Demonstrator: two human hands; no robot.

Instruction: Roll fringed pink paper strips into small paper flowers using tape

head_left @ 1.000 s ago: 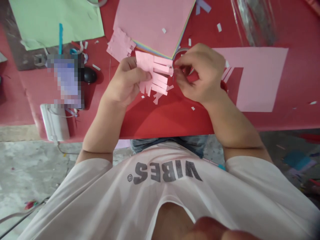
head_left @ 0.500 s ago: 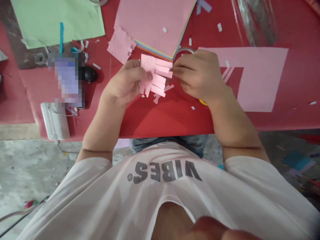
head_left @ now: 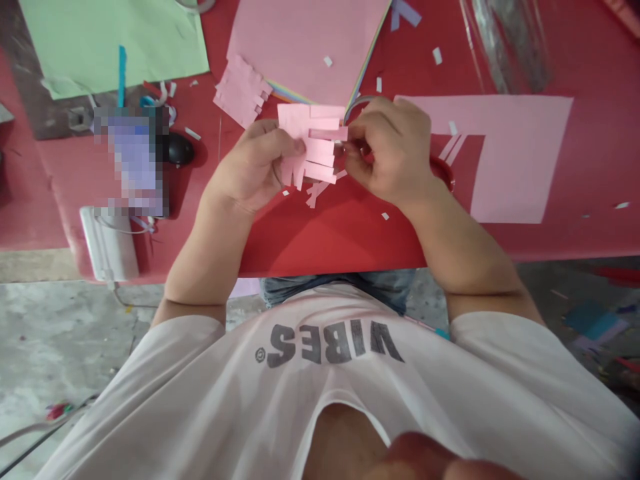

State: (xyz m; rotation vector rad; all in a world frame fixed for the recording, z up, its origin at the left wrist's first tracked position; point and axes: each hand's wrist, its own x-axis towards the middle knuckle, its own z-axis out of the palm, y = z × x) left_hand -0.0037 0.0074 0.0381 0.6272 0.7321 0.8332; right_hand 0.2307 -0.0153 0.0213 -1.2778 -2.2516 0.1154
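Note:
My left hand (head_left: 257, 163) is closed on a piece of pink paper (head_left: 295, 137), thumb on top. The paper's right side is cut into several parallel strips, with shorter cuts along the lower edge. At the strip ends, the fingers of my right hand (head_left: 393, 157) are pinched together. Whatever lies between those fingertips is too small to make out. A grey ring-shaped edge (head_left: 361, 101) shows behind the right hand, mostly covered by it. Beneath the held paper lie narrow pink paper strips (head_left: 315, 193). Another notched pink piece (head_left: 241, 92) rests on the table at the upper left of the held one.
A stack of coloured sheets (head_left: 305, 47), pink uppermost, lies at the back. On the right is a cut pink sheet (head_left: 520, 160), near a red loop (head_left: 451, 179). Leftward are a black mouse (head_left: 179, 148), a white power bank (head_left: 110, 243) and green paper (head_left: 115, 40).
My right hand has shifted slightly left and its fingers have bent more at the strip ends. The held paper has turned a little. The red loop shows more beside the right wrist.

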